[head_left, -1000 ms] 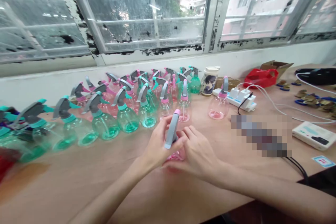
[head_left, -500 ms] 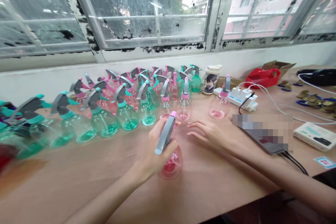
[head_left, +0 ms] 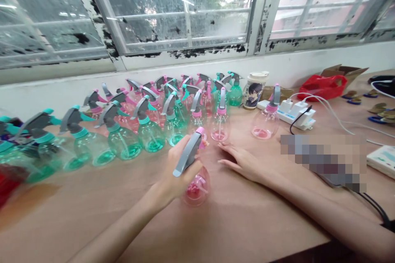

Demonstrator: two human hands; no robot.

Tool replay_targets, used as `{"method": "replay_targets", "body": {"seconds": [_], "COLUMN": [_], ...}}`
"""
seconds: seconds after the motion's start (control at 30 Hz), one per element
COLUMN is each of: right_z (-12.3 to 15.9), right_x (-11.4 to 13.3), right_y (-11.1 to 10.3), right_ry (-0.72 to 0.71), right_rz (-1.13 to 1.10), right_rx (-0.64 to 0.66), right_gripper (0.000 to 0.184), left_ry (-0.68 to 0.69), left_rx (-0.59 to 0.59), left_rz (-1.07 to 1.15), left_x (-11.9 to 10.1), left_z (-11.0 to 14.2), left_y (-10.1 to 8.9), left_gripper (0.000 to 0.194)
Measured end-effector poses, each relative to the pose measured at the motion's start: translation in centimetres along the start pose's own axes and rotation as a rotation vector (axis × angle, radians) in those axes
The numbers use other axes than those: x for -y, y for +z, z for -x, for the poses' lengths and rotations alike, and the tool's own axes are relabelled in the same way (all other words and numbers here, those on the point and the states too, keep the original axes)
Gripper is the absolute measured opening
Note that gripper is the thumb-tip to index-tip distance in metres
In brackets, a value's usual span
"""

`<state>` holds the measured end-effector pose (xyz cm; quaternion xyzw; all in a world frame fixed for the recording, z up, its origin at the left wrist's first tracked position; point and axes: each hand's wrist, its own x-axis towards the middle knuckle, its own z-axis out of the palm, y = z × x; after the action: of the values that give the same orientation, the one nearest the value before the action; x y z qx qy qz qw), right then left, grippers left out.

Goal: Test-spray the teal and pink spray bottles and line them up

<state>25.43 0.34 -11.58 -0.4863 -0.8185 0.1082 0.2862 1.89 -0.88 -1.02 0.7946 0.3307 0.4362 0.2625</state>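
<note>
On the person's side of the white cup (head_left: pixel 254 90) and to its left, the left hand (head_left: pixel 173 168) is wrapped around the neck of a pink spray bottle (head_left: pixel 197 193), while the right hand (head_left: pixel 243 162), also nearer than the cup, is loosely open and holds nothing. With just 1 hand gripping high, the base could swing and knock the 2 pink bottles (head_left: pixel 220 127) left of the cup.

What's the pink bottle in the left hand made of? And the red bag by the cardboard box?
The pink bottle in the left hand: probably glossy plastic, because it's see-through with shiny spots, though clear glass can look similar. The red bag: likely thin plastic film, slightly shiny, because it's crumpled.
</note>
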Motion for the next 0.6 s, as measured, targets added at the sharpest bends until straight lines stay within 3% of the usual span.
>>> {"method": "replay_targets", "body": {"seconds": [0.17, 0.37, 0.6], "right_z": [0.17, 0.19, 0.39], "right_x": [-0.4, -0.71, -0.42], "right_y": [0.32, 0.1, -0.57], "right_ry": [0.024, 0.096, 0.124], "right_rz": [-0.062, -0.136, -0.129], "right_rx": [0.017, 0.041, 0.09], "right_gripper": [0.054, 0.057, 0.059], "left_ry": [0.076, 0.037, 0.003], "left_rx": [0.0, 0.059, 0.009], "left_rz": [-0.046, 0.006, -0.03], "left_x": [-0.08, -0.27, 0.01], "left_z": [-0.14, -0.2, 0.23], "left_y": [-0.12, -0.37, -0.06], "left_gripper": [0.014, 0.007, 0.01]}}
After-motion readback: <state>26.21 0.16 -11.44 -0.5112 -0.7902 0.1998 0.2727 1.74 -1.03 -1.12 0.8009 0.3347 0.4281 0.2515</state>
